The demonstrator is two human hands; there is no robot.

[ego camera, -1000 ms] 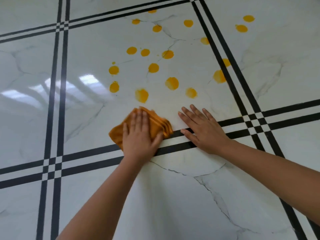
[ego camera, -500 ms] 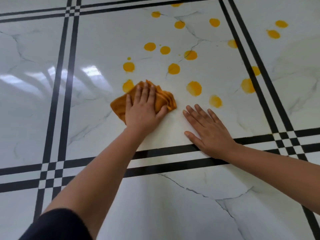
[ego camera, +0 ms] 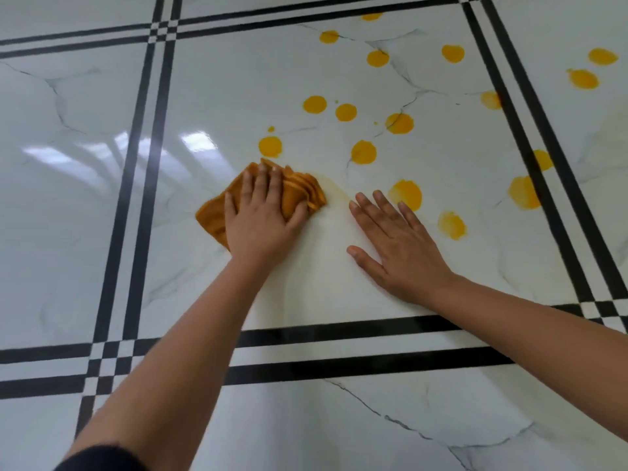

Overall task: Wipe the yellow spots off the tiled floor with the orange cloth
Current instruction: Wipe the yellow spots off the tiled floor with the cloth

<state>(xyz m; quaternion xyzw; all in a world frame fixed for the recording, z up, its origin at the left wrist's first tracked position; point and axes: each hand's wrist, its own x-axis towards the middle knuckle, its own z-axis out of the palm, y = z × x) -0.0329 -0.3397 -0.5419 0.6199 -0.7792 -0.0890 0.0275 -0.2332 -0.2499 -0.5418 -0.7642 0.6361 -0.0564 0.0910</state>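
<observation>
My left hand presses flat on the folded orange cloth on the white marble-look tile. Only the cloth's left corner and right folds stick out from under the hand. A faint yellowish smear lies just right of the cloth. My right hand rests flat on the tile beside it, fingers spread, holding nothing. Several yellow spots remain beyond the hands: one directly above the cloth, one at my right fingertips, another to its right, and more farther back and right.
Double black border lines cross the floor: a vertical pair to the left, a horizontal pair under my forearms, a diagonal pair at right. A yellow spot sits beside that right border. Window glare shines left of the cloth.
My left hand pushed the cloth forward from the near black lines over two of the nearest yellow spots, which no longer show. My right hand slid forward too.
</observation>
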